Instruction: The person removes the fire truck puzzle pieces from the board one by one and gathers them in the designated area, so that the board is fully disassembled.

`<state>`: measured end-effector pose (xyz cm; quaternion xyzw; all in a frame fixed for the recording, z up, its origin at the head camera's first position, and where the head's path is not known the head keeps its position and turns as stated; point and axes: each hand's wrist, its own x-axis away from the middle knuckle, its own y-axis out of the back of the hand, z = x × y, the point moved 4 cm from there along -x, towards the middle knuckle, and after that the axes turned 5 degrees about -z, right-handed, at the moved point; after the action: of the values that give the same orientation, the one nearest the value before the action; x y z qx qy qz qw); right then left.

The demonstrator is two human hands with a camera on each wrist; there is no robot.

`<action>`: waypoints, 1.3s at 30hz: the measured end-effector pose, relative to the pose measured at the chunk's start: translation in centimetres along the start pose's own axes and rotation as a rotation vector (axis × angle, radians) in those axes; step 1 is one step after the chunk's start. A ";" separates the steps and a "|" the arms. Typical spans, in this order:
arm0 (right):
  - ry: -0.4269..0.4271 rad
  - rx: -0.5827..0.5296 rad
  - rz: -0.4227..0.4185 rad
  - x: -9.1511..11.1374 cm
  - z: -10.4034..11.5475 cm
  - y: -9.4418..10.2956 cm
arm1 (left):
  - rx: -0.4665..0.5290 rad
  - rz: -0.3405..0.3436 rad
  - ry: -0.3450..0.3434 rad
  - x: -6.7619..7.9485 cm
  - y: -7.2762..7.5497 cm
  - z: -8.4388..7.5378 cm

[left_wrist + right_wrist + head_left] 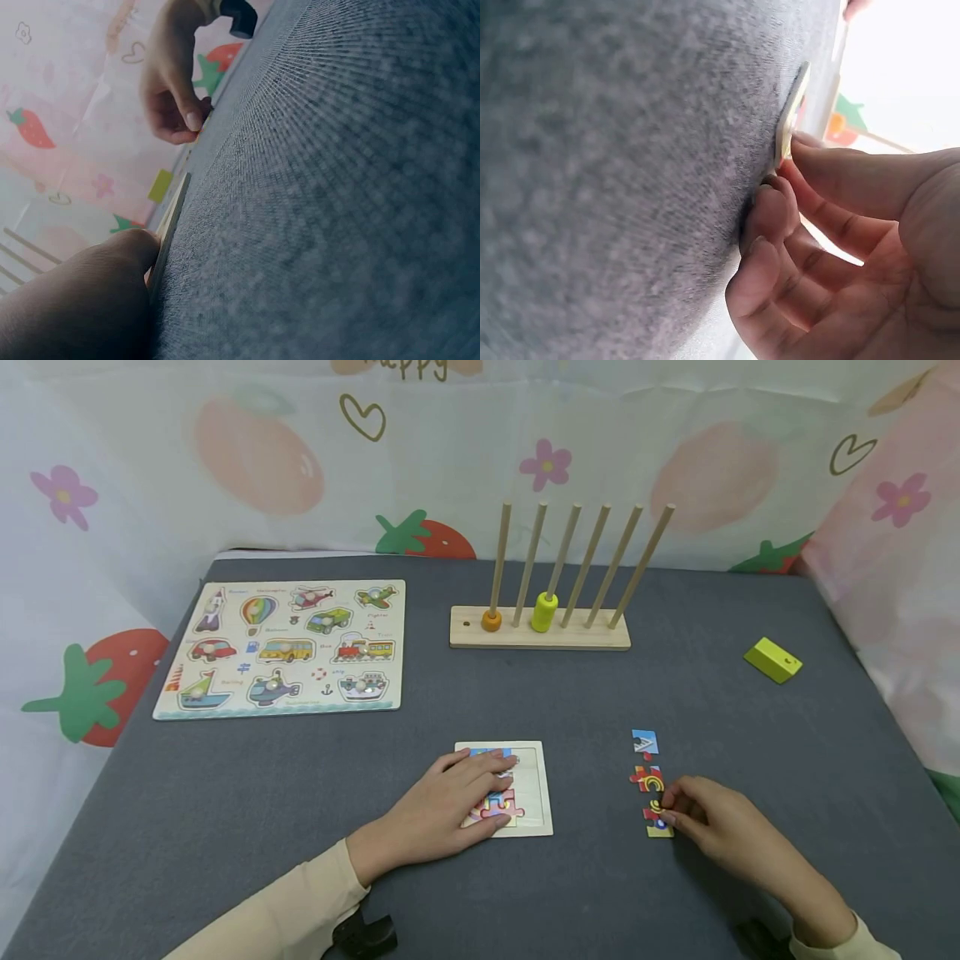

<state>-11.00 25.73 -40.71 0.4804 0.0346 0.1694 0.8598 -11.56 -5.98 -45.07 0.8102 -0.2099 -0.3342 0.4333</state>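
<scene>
My left hand (450,806) lies palm down with spread fingers on the small jigsaw tray (534,789). Joined pastel puzzle pieces (501,806) show between those fingers on the tray's left side; the rest are hidden beneath the hand. To the right, my right hand (716,818) pinches the edge of a puzzle piece (660,831) with thumb and fingertips. In the right wrist view that puzzle piece (787,124) lies at the cloth, its near end between thumb and index finger. Beyond it are a red-and-yellow piece (647,778) and a blue piece (644,742), in a rough column.
A vehicle peg puzzle board (322,627) lies at the back left. Behind the tray stands a wooden rack (585,639) with upright pegs, an orange bead (491,621) and a yellow-green stack (543,612). A yellow block (773,660) sits at the right.
</scene>
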 end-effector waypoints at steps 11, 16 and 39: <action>-0.007 0.027 -0.007 0.5 0.2 -0.2 | -0.007 0.025 0.036 0.0 0.0 0.0; 0.052 0.097 -0.085 0.7 1.9 0.0 | 0.007 0.026 0.108 0.0 0.1 0.2; 0.226 0.073 -0.040 -7.7 11.2 -4.0 | -0.120 -0.050 0.088 -0.2 0.8 0.5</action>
<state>-14.70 12.21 -38.82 0.4883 0.1473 0.2039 0.8357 -12.10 -6.55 -44.52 0.8017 -0.1501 -0.3210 0.4814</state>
